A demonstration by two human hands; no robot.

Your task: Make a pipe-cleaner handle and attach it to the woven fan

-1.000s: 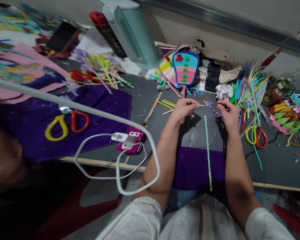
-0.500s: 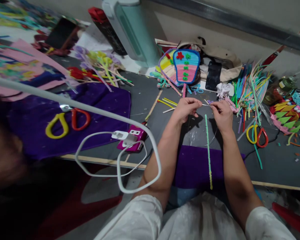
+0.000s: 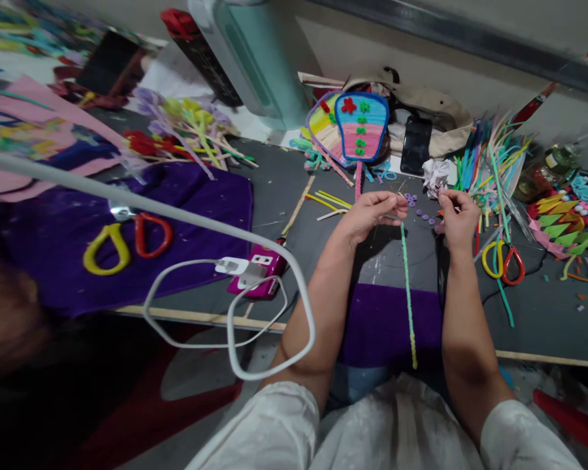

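My left hand (image 3: pixel 375 214) is closed in a pinch just above the end of a green-and-yellow pipe cleaner stem (image 3: pixel 408 294). What its fingertips hold is too fine to make out. To the right, my right hand (image 3: pixel 459 219) also pinches, thumb against forefinger, its content too small to name. Several small purple coils (image 3: pixel 425 217) lie on the table between the hands. The stem runs toward me across a folded purple cloth (image 3: pixel 387 323). Beyond my left hand stands a fan-shaped pipe cleaner piece (image 3: pixel 362 127) with a blue rim.
Scissors (image 3: pixel 504 262) and a bunch of pipe cleaners (image 3: pixel 494 156) are at the right. Leftward are a pink power strip (image 3: pixel 257 271), a white cable (image 3: pixel 304 287) crossing the view, and more scissors (image 3: pixel 127 241) on purple cloth. A phone (image 3: pixel 415 145) stands at the back.
My hands have moved apart, the right one going rightward. The thin wire-like piece seen between them is no longer visible there. The purple coils are now uncovered.
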